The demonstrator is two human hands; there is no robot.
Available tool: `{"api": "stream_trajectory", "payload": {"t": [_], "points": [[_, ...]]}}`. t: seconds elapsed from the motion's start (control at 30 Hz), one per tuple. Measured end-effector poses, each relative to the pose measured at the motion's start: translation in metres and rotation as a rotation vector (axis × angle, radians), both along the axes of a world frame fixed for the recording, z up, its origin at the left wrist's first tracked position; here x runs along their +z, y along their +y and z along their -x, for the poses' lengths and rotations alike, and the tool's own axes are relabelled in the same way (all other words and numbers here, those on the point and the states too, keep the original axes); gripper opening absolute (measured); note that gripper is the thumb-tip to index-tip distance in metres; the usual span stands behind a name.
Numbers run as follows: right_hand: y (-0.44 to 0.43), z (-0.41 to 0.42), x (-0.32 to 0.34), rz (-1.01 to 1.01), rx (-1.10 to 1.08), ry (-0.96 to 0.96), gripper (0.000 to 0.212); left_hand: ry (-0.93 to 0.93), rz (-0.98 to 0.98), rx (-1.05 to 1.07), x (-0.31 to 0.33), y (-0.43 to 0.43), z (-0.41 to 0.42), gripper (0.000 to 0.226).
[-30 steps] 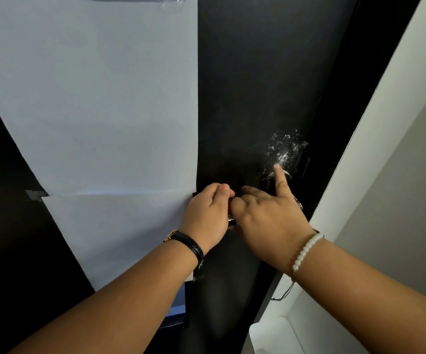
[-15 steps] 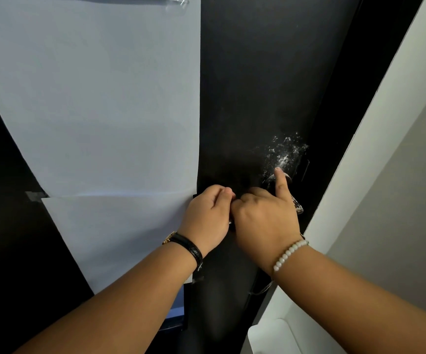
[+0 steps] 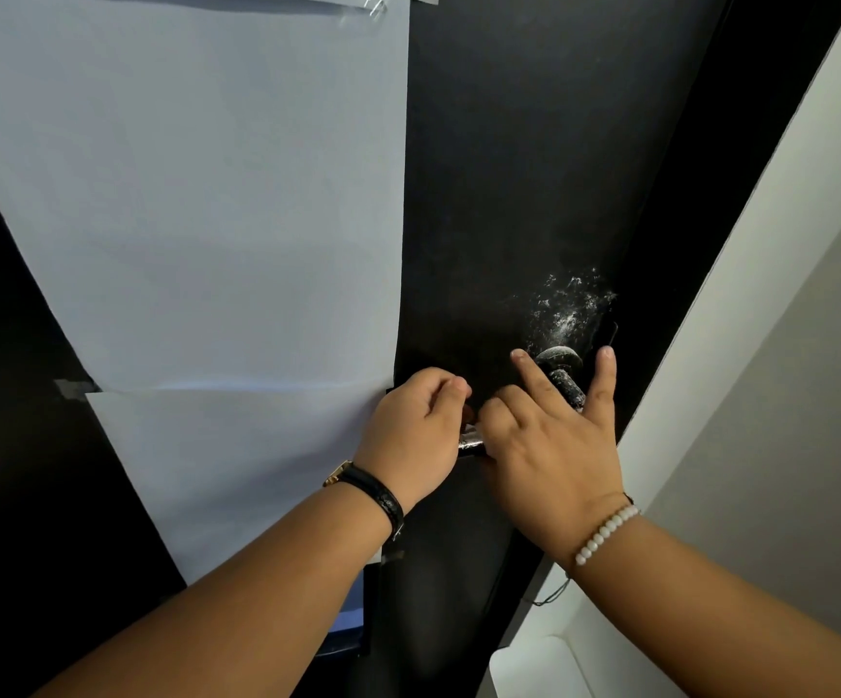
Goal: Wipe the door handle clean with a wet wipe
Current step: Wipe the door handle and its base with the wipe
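The door handle is a dark lever on the black door, speckled with white powder near its round base. A shiny bit of the lever shows between my hands. My left hand is curled in a fist around the lever's free end. My right hand lies over the lever, middle fingers curled around it, index and little fingers stretched out on either side of the base. No wet wipe is visible; whatever is under my palms is hidden.
White powder smears mark the door above the handle. Large pale paper sheets are taped over the door's left part. A white door frame and grey wall run along the right.
My right hand has spread: the little finger now sticks out to the right of the handle's base and the index finger has shifted left. My left hand has stayed put.
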State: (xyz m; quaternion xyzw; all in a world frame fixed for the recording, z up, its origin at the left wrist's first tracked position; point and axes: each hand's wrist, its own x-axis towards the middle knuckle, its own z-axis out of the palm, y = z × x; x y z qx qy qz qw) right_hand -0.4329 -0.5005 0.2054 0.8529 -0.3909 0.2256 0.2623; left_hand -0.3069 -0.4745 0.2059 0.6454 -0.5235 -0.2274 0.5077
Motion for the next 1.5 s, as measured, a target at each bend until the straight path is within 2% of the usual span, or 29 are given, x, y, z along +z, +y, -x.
{"api": "stream_trajectory", "payload": {"t": [0.17,0.4,0.53,0.8,0.9,1.0,1.13,1.23,1.4,1.5], "points": [[-0.001,-0.01,0.018,-0.096,-0.045,0.052,0.01,0.021,0.01,0.002,0.001,0.0,0.001,0.024],[-0.01,0.011,-0.012,0.13,-0.012,-0.062,0.009,0.021,-0.023,-0.025,0.001,0.002,0.001,0.021],[-0.016,0.017,-0.014,0.098,0.026,-0.076,0.011,0.032,-0.052,-0.054,0.002,0.002,0.002,0.016],[-0.009,0.006,0.013,-0.048,-0.078,0.027,0.021,-0.239,0.026,-0.001,0.025,-0.005,0.012,0.014],[-0.01,0.007,0.007,-0.009,-0.075,0.0,0.028,-0.311,0.025,-0.001,0.03,-0.011,0.02,0.016],[-0.012,0.014,-0.008,0.087,-0.071,-0.09,0.018,-0.352,-0.005,-0.001,0.026,-0.015,0.022,0.02],[-0.016,0.017,-0.021,0.165,-0.053,-0.18,0.011,-0.344,-0.025,0.003,0.022,-0.015,0.021,0.022],[-0.015,0.018,-0.018,0.137,-0.052,-0.141,0.008,-0.278,-0.021,0.019,0.018,-0.015,0.021,0.021],[-0.013,0.011,0.009,-0.001,-0.086,-0.037,0.022,-0.233,-0.024,0.028,0.016,-0.015,0.021,0.019],[-0.016,0.012,0.006,0.027,-0.058,-0.046,0.02,-0.241,-0.033,0.028,0.016,-0.015,0.02,0.019]]}}
